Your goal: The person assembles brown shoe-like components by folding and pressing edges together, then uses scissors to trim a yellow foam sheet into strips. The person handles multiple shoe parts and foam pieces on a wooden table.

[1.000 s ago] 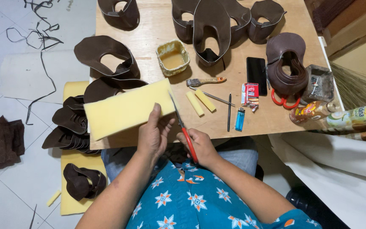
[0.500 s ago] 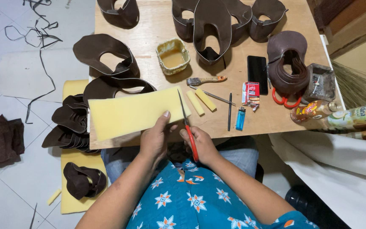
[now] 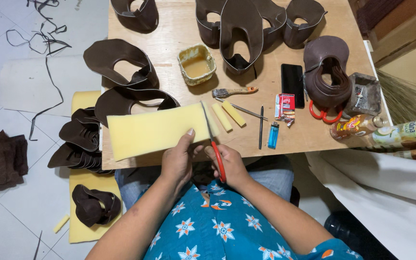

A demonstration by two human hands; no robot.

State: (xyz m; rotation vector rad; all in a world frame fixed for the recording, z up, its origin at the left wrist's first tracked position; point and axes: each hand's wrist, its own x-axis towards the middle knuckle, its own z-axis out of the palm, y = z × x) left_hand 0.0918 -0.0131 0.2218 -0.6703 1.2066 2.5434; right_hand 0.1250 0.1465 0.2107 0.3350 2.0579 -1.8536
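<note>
1. At the left, our left hand (image 3: 178,161) pinches the near edge of the yellow foam sheet (image 3: 157,130), thumb on top and the other fingers curled beneath. The sheet overhangs the near edge of the wooden table (image 3: 179,36) (most of it unsupported), so we judge it could sag or twist and pull the cut off line.
2. In the middle, the red-handled scissors (image 3: 213,144) have their blades partly parted at the sheet's right end. Our thumb sits just beside the blades; a slip could nick it.
3. Our right hand (image 3: 229,166) has its fingers closed through the handles. A skewed squeeze would leave an uneven strip.
4. Further right, two cut foam strips (image 3: 228,115) lie near the blade tips and could be knocked.
</note>
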